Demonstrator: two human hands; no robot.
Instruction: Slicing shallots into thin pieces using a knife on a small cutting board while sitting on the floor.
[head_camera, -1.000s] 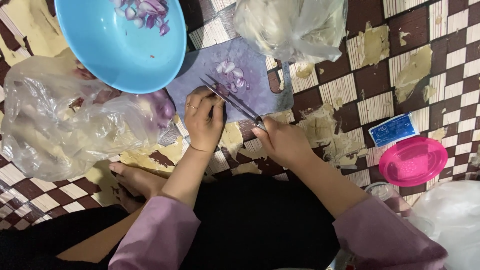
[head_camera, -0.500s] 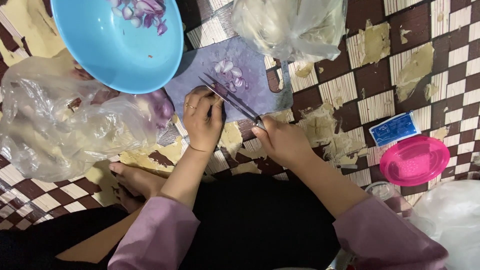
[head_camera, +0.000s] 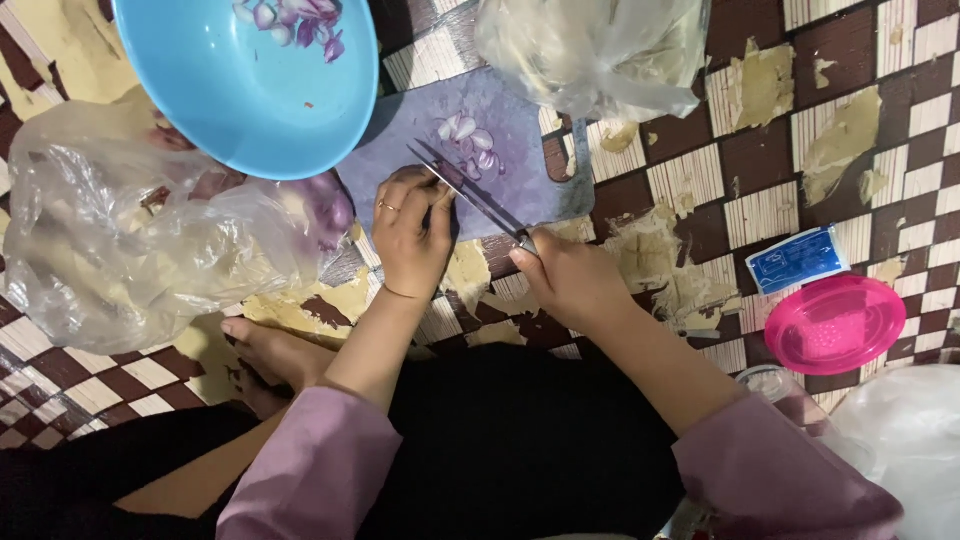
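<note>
My right hand (head_camera: 570, 278) grips the handle of a knife (head_camera: 470, 190), whose blade lies across a purple-grey cutting board (head_camera: 520, 165) on the floor. My left hand (head_camera: 410, 235) is curled at the board's near edge, pressed against the blade and pinching something small that its fingers hide. A few pale purple shallot slices (head_camera: 468, 140) lie on the board just beyond the blade. A blue bowl (head_camera: 250, 85) with more purple slices (head_camera: 295, 18) sits to the upper left.
A crumpled clear plastic bag (head_camera: 130, 250) with purple shallots lies at the left, another clear bag (head_camera: 590, 50) at the top. A pink dish (head_camera: 835, 322) and a small blue packet (head_camera: 797, 260) sit at the right. My bare foot (head_camera: 270, 355) rests on worn checkered flooring.
Hands and knife stay in nearly the same pose at the board. The view has shifted only slightly.
</note>
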